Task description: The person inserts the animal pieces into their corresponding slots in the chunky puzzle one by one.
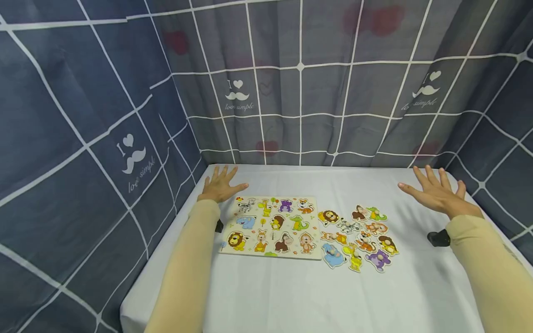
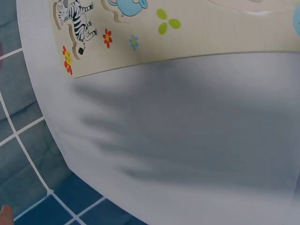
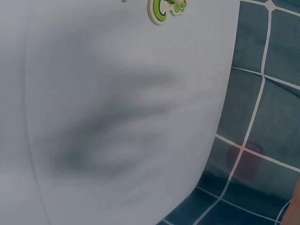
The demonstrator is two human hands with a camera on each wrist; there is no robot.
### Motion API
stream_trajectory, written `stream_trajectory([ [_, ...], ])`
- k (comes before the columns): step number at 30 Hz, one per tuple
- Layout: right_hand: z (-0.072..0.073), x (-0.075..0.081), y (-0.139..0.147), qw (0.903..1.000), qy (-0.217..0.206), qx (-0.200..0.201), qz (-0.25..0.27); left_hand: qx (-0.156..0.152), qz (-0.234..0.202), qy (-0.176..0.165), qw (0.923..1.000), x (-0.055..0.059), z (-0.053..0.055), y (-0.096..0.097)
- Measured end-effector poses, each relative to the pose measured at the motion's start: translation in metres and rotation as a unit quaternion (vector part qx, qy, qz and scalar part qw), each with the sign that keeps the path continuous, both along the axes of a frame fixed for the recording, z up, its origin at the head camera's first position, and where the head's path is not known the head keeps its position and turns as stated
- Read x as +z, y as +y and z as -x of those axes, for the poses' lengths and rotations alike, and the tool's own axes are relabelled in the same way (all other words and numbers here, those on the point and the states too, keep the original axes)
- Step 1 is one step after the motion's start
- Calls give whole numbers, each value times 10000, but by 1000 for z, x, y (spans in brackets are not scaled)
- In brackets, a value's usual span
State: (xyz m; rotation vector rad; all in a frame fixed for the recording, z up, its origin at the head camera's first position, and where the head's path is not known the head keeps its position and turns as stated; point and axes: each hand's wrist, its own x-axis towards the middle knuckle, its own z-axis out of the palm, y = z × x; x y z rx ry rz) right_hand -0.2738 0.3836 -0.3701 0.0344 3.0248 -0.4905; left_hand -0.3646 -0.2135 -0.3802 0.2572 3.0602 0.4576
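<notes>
A wooden puzzle board (image 1: 270, 256) with animal pictures lies flat on the table; its zebra corner also shows in the left wrist view. Right of it, loose animal pieces are spread out, among them a lion (image 1: 329, 217), a blue elephant (image 1: 333, 255), a purple hippo-like piece (image 1: 378, 260) and a green crocodile (image 3: 159, 11). With fingers spread, my left hand (image 1: 218, 187) hovers beside the board's far left corner, holding nothing. My right hand (image 1: 435, 192), also spread and bare of any object, is raised at the table's right side, away from the pieces.
A white cloth covers the table (image 1: 270, 296). Dark grid-patterned curtains (image 1: 275, 92) enclose it at the back, the left and the right. Black wrist devices (image 1: 439, 238) sit below both wrists, and hand shadows fall on the cloth.
</notes>
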Motion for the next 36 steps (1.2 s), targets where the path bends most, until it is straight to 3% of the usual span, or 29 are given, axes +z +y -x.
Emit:
stream_trajectory([
  [6, -2, -1, 2, 10000, 20, 26, 29, -5, 83, 37, 10000, -4, -1, -1],
  [18, 1, -13, 8, 9997, -120, 101, 199, 104, -153, -402, 9990, -14, 0, -11],
  [28, 3, -17, 8, 9996, -114, 255, 57, 2, -140, -629, 9979, -19, -8, -22],
  [36, 4, -28, 8, 9995, -186, 267, 29, 91, -137, -850, 9962, -21, -12, -25],
])
